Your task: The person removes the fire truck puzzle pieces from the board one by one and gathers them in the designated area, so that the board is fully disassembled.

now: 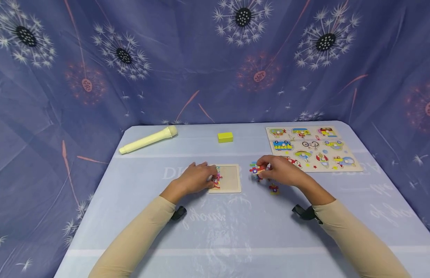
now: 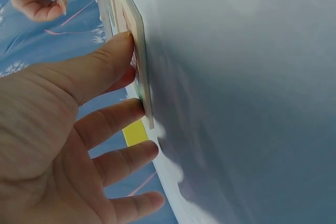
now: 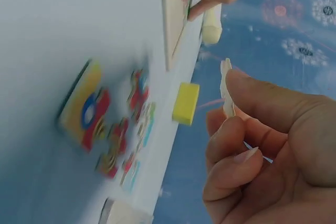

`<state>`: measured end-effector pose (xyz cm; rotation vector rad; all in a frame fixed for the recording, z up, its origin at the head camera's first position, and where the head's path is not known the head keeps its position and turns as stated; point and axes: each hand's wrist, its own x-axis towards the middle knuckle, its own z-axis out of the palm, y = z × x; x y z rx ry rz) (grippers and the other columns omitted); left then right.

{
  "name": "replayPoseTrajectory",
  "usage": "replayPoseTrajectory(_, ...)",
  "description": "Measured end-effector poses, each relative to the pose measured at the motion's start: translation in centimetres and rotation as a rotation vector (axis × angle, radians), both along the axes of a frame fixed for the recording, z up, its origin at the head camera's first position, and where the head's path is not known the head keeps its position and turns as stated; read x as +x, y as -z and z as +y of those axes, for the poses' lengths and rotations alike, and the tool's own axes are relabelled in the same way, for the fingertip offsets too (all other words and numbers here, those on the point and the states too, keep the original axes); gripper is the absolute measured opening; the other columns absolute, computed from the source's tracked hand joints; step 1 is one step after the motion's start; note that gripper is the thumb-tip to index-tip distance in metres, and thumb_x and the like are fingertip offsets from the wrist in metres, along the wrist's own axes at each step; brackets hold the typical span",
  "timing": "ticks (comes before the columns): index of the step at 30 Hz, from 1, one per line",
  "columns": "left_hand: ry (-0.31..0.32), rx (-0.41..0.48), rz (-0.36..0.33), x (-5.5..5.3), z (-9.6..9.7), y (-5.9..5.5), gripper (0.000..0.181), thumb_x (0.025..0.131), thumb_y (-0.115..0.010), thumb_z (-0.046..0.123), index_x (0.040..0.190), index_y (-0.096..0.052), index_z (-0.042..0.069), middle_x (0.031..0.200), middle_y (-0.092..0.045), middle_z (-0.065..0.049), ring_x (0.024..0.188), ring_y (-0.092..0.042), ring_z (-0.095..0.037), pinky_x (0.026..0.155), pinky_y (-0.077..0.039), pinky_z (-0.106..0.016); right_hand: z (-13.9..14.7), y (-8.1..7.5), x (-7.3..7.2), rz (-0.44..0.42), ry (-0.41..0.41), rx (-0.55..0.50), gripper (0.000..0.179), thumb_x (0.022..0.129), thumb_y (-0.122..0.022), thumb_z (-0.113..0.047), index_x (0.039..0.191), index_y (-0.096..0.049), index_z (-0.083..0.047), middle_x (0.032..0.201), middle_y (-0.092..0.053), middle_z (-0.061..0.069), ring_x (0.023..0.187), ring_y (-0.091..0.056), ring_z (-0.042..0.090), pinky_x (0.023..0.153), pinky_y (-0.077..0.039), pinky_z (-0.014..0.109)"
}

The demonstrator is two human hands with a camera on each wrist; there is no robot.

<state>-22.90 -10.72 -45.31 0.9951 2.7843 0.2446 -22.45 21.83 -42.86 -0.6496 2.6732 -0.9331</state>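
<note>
My right hand [image 1: 279,170] pinches a thin puzzle piece [image 3: 227,90], edge-on in the wrist view; the shallow tray [image 1: 231,178] lies at 9 o'clock from it, longer sides running 9 to 3. My left hand [image 1: 197,178], the nearer, touches the tray's 9 o'clock end, fingers loosely extended. A loose piece [image 1: 274,189] sits at 6 o'clock from my right hand.

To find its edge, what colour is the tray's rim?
Pale beige; the rim shows best in the head view.
</note>
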Motion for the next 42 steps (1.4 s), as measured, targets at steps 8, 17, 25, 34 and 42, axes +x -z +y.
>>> replayPoseTrajectory(8, 0.014, 0.015, 0.007, 0.0, 0.0, 0.0, 0.021, 0.088, -0.082, 0.029, 0.092, -0.062, 0.022, 0.083, -0.058, 0.008, 0.090, -0.056, -0.014, 0.094, -0.046, -0.064, 0.9, 1.6, 0.8, -0.085, -0.059, 0.093, 0.024, 0.084, -0.083, -0.014, 0.103, -0.068, -0.014, 0.085, -0.059, -0.004, 0.077, -0.052, 0.014, 0.067, -0.043, 0.030)
replayPoseTrajectory(17, 0.014, -0.013, 0.006, -0.1, 0.0, -0.3, 0.021, 0.089, -0.081, 0.029, 0.092, -0.062, 0.023, 0.083, -0.058, 0.007, 0.087, -0.056, -0.012, 0.097, -0.044, -0.065, 0.9, 2.6, 1.4, -0.066, -0.089, 0.118, 0.024, 0.083, -0.084, -0.013, 0.099, -0.066, -0.015, 0.083, -0.055, -0.004, 0.079, -0.051, 0.014, 0.070, -0.042, 0.030)
replayPoseTrajectory(25, 0.011, -0.014, 0.006, 0.0, 0.2, -0.2, 0.021, 0.090, -0.081, 0.030, 0.094, -0.062, 0.022, 0.083, -0.055, 0.009, 0.087, -0.056, -0.013, 0.098, -0.044, -0.064, 1.3, 2.4, 1.6, -0.071, -0.062, 0.068, 0.025, 0.083, -0.084, -0.014, 0.103, -0.068, -0.012, 0.082, -0.056, -0.002, 0.078, -0.051, 0.013, 0.068, -0.042, 0.029)
replayPoseTrajectory(34, 0.017, -0.018, 0.008, 0.0, 0.3, -0.1, 0.018, 0.090, -0.081, 0.030, 0.095, -0.065, 0.023, 0.085, -0.057, 0.008, 0.088, -0.057, -0.012, 0.099, -0.044, -0.064, 0.0, 0.8, 0.3, -0.048, 0.031, -0.085, 0.024, 0.094, -0.074, -0.018, 0.115, -0.070, -0.005, 0.092, -0.062, 0.001, 0.070, -0.053, 0.017, 0.063, -0.047, 0.031)
replayPoseTrajectory(42, 0.033, -0.045, -0.027, 0.0, -0.2, -0.4, 0.015, 0.094, -0.076, 0.033, 0.105, -0.072, 0.024, 0.132, -0.067, -0.001, 0.126, -0.060, -0.028, 0.105, -0.040, -0.067, -5.5, 1.7, -1.4, -0.161, -0.038, -0.149, 0.031, 0.094, -0.075, -0.018, 0.122, -0.069, -0.005, 0.095, -0.063, 0.002, 0.077, -0.054, 0.019, 0.068, -0.048, 0.032)
